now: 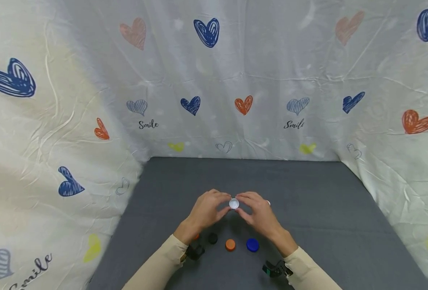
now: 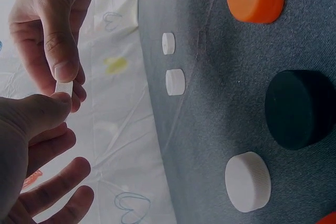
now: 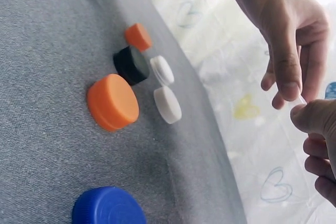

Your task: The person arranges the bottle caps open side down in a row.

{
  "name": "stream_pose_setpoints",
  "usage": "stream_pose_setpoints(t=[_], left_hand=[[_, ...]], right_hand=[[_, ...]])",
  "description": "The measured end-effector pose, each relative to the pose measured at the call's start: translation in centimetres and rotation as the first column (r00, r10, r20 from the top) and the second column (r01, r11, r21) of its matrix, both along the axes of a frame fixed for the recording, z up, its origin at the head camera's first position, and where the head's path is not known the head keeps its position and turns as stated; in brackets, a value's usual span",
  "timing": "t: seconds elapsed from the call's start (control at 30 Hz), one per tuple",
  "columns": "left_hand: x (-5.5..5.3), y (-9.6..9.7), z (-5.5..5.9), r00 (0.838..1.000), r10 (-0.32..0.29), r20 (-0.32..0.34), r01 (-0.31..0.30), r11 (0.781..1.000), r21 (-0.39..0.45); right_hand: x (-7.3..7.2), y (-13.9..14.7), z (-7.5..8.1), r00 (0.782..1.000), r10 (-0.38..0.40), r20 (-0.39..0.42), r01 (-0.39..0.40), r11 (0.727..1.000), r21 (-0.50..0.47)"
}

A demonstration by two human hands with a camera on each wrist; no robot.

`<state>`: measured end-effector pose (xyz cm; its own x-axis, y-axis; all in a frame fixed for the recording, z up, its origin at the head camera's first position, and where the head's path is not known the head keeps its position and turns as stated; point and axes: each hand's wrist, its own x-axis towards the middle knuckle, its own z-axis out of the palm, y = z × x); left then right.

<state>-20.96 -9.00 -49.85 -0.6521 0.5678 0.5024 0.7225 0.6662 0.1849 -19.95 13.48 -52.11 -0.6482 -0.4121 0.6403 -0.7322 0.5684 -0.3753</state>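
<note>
Both hands meet over the table, pinching a small white bottle cap [image 1: 233, 203] between them. My left hand [image 1: 207, 208] holds its left side with thumb and fingertips, and my right hand [image 1: 256, 210] grips the right side. From the left wrist, the ribbed edge of the cap [image 2: 64, 87] shows between the two thumbs, while the other fingers of the left hand [image 2: 47, 145] spread apart. The right wrist view has just a thin pale edge of it between the thumb tips of the left hand [image 3: 289, 40] and right hand [image 3: 320, 124].
Other caps lie on the grey table [image 1: 308, 193]: a black cap [image 1: 212, 238], an orange cap [image 1: 230, 245], a blue cap [image 1: 252, 245], another orange cap [image 3: 138, 36] and several white caps [image 2: 248, 182]. A heart-patterned curtain [image 1: 221, 80] surrounds the table at the back and sides.
</note>
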Motion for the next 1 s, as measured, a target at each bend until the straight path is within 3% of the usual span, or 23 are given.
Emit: stream_pose_setpoints(t=[0.3, 0.63, 0.87, 1.0], left_hand=[[0.27, 0.07, -0.28, 1.0, -0.019, -0.007, 0.019, 1.0, 0.019], [0.31, 0.01, -0.74, 0.993, -0.058, -0.098, 0.068, 0.992, 0.104], [0.28, -0.07, -0.88, 0.985, -0.075, -0.154, 0.095, 0.987, 0.131], [0.32, -0.09, -0.99, 0.992, -0.066, -0.109, 0.085, 0.98, 0.179]], right_hand=[[0.32, 0.18, -0.06, 0.999, 0.008, 0.037, -0.007, 1.0, -0.018], [0.6, 0.19, 0.23, 0.995, 0.004, 0.096, 0.004, 0.997, -0.075], [0.84, 0.51, 0.39, 0.982, 0.016, 0.186, 0.006, 0.993, -0.116], [0.82, 0.88, 0.4, 0.987, -0.001, 0.161, 0.022, 0.991, -0.129]])
